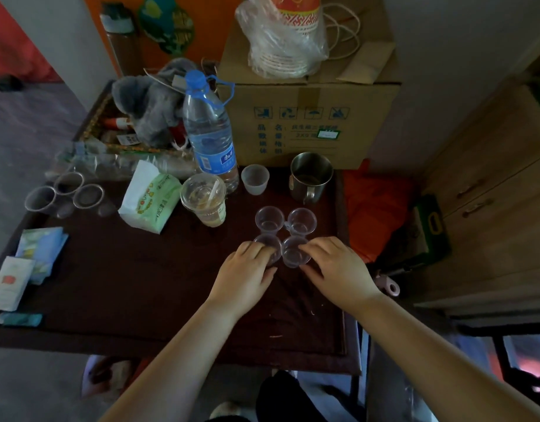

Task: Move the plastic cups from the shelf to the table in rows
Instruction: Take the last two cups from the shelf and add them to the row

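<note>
Dark brown tabletop (140, 284), dim room, wooden cabinet (491, 193) at right. My left hand (247, 269) has fingers (256, 249) curled on the near-left clear plastic cup (270, 243); my right hand (332, 263) fingers clamp the near-right cup (294, 254). Four small clear cups total in a 2x2 block, touching; far pair (269, 220) unheld. Beyond: one frosted cup (255, 179), one steel mug (310, 176), one water bottle (209, 132), cardboard box (308, 117).

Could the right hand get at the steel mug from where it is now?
Probably yes. The right hand rests on a small clear cup; the steel mug stands beyond it, with only the far right cup between, low enough to clear.
</note>
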The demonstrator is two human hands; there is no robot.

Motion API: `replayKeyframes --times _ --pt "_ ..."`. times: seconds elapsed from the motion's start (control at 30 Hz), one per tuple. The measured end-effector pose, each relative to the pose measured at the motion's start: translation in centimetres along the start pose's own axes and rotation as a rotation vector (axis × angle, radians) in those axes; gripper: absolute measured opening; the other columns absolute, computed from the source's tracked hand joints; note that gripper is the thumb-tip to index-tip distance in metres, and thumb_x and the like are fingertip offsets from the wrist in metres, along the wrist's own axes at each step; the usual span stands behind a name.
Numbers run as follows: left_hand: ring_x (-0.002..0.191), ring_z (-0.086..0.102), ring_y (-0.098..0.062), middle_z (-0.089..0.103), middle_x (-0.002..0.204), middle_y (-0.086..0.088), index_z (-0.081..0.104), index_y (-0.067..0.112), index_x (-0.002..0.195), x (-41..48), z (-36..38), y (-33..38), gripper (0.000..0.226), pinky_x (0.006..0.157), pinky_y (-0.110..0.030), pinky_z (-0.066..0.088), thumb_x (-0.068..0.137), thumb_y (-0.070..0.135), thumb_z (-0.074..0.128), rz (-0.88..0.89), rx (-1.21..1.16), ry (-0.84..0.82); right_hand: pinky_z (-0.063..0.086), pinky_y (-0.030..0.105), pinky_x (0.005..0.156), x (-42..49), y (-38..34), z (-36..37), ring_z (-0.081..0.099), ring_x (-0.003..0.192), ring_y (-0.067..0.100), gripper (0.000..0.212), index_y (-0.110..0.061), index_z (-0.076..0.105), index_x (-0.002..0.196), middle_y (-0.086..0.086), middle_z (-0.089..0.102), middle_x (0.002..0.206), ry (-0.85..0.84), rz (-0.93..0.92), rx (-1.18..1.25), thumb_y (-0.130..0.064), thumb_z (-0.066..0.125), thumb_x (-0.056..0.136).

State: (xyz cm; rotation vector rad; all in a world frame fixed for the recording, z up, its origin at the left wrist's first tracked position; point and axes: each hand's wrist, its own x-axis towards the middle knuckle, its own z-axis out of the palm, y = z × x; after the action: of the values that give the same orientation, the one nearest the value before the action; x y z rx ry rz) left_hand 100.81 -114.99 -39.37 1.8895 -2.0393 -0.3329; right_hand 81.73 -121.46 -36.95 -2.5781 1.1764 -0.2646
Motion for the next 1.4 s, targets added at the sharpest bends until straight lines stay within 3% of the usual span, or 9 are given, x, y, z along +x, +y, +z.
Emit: replayKeyframes --times 0.13,0.33,0.57,0.67,1.07,1.13,1.23,1.3,1.4 --pt "0.11 0.049 -0.012 0.058 0.115 0.005 0.048 0.02 0.122 -0.9 -4.4 0.8 0.039 0.092 -0.025 0.038 0.085 0.031 0.054 0.126 0.006 0.111 0.05 0.032 0.073 -1.4 -3.4 -3.3 0.057 0.097 0.019 0.032 -0.016 0.058 0.115 -0.001 0.062 0.107 0.112 0.039 -0.032 -0.029 0.059 0.085" --pt "0.116 0.045 -0.015 0.054 0.122 0.002 0.047 0.017 0.127 -3.8 -12.4 1.6 0.044 0.095 -0.029 0.037 0.087 0.037 0.051 0.355 0.043 0.198 0.042 0.031 0.092 -4.9 -10.5 -8.1 0.046 0.118 0.017 0.05 -0.017 0.048 0.129 0.0 0.055 0.127 0.272 0.184 -0.137 -0.047 0.049 0.088" --pt "0.128 0.033 -0.012 0.045 0.136 0.006 0.037 0.025 0.135 -8.3 -18.5 3.2 0.058 0.101 -0.031 0.029 0.085 0.054 0.041 0.588 0.053 0.043 0.033 0.033 0.104 -12.2 -18.6 -11.0 0.033 0.13 0.015 0.072 -0.026 0.028 0.14 -0.004 0.038 0.144 0.243 0.394 -0.109 -0.065 0.039 0.08" --pt "0.13 0.03 -0.012 0.042 0.14 0.005 0.035 0.027 0.137 -9.9 -19.6 5.8 0.06 0.103 -0.031 0.026 0.085 0.058 0.039 0.678 0.05 -0.009 0.032 0.032 0.103 -16.3 -21.5 -12.5 0.033 0.13 0.014 0.073 -0.025 0.029 0.14 -0.005 0.039 0.143 0.328 0.479 -0.16 -0.066 0.038 0.08" --pt "0.128 0.035 -0.015 0.046 0.138 -0.001 0.042 0.022 0.135 -20.5 -24.3 24.7 0.061 0.102 -0.033 0.026 0.085 0.058 0.039 1.184 -0.053 -0.001 0.034 0.035 0.103 -38.8 -30.5 -19.8 0.042 0.125 0.022 0.072 -0.014 0.043 0.133 0.003 0.05 0.134 0.663 0.819 -0.363 -0.063 0.041 0.079" --pt "0.127 0.036 -0.017 0.047 0.137 -0.001 0.044 0.022 0.134 -23.8 -24.2 28.8 0.06 0.102 -0.034 0.026 0.085 0.056 0.043 1.27 -0.092 -0.021 0.029 0.027 0.102 -43.9 -32.5 -20.3 0.042 0.124 0.019 0.073 -0.015 0.043 0.133 0.002 0.051 0.134 0.706 0.895 -0.398 -0.065 0.037 0.079" --pt "0.127 0.038 -0.02 0.048 0.137 -0.003 0.046 0.02 0.132 -29.8 -23.6 35.1 0.059 0.103 -0.036 0.026 0.084 0.053 0.049 1.41 -0.113 -0.031 0.035 0.032 0.101 -52.2 -36.1 -20.6 0.042 0.122 0.018 0.073 -0.017 0.043 0.133 0.001 0.05 0.134 0.773 1.026 -0.418 -0.065 0.037 0.078" --pt "0.128 0.038 -0.02 0.047 0.138 -0.003 0.046 0.02 0.132 -34.7 -22.9 39.4 0.059 0.105 -0.036 0.026 0.084 0.055 0.047 1.511 -0.1 -0.036 0.038 0.036 0.102 -58.0 -38.8 -20.6 0.043 0.123 0.019 0.075 -0.017 0.043 0.133 0.001 0.049 0.135 0.816 1.105 -0.427 -0.065 0.036 0.076" --pt "0.127 0.039 -0.021 0.048 0.138 -0.002 0.045 0.022 0.132 -42.7 -22.0 45.0 0.061 0.105 -0.038 0.028 0.084 0.059 0.038 1.636 -0.109 -0.057 0.032 0.029 0.101 -66.8 -43.1 -20.3 0.041 0.125 0.018 0.076 -0.018 0.041 0.135 0.001 0.047 0.137 0.803 1.222 -0.501 -0.065 0.035 0.076"
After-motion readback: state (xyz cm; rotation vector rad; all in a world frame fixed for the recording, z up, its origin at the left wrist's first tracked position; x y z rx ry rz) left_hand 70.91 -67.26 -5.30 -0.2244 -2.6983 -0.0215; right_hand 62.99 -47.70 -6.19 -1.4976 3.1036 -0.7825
